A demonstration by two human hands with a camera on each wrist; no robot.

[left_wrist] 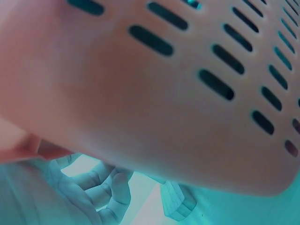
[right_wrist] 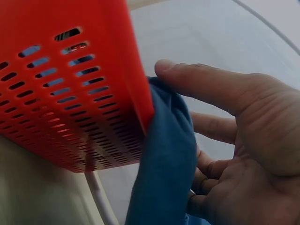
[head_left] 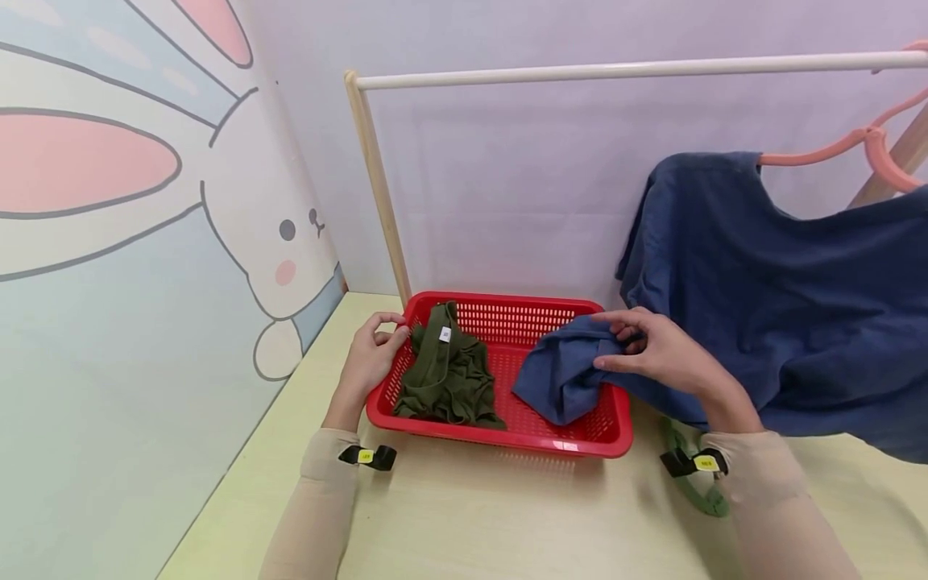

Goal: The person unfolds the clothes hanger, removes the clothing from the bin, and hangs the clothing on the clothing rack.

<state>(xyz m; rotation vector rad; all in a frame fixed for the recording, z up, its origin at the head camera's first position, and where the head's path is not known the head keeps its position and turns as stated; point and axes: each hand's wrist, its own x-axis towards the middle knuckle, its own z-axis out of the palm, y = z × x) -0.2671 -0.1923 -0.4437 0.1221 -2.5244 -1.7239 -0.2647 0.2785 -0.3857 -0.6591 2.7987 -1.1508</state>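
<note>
A red plastic basket (head_left: 507,439) stands on the table. My left hand (head_left: 371,354) is at its far left rim, thumb and index finger curled at the edge; the left wrist view shows its other fingers (left_wrist: 96,190) bent by the basket wall. An olive-green garment (head_left: 449,379) with a white label lies crumpled in the left half. Blue cloth (head_left: 565,370) fills part of the right half and drapes over the right rim. Around this draped part, my right hand (head_left: 656,350) has thumb and index finger spread apart, the thumb (right_wrist: 187,79) touching the cloth in the right wrist view.
At the right, a large blue garment (head_left: 783,298) hangs on a pink hanger (head_left: 819,155). Behind the basket is a rack with a white rail (head_left: 580,74) and a wooden post (head_left: 380,189). A green hanger (head_left: 714,503) lies under the right forearm. A rabbit-painted wall bounds the left.
</note>
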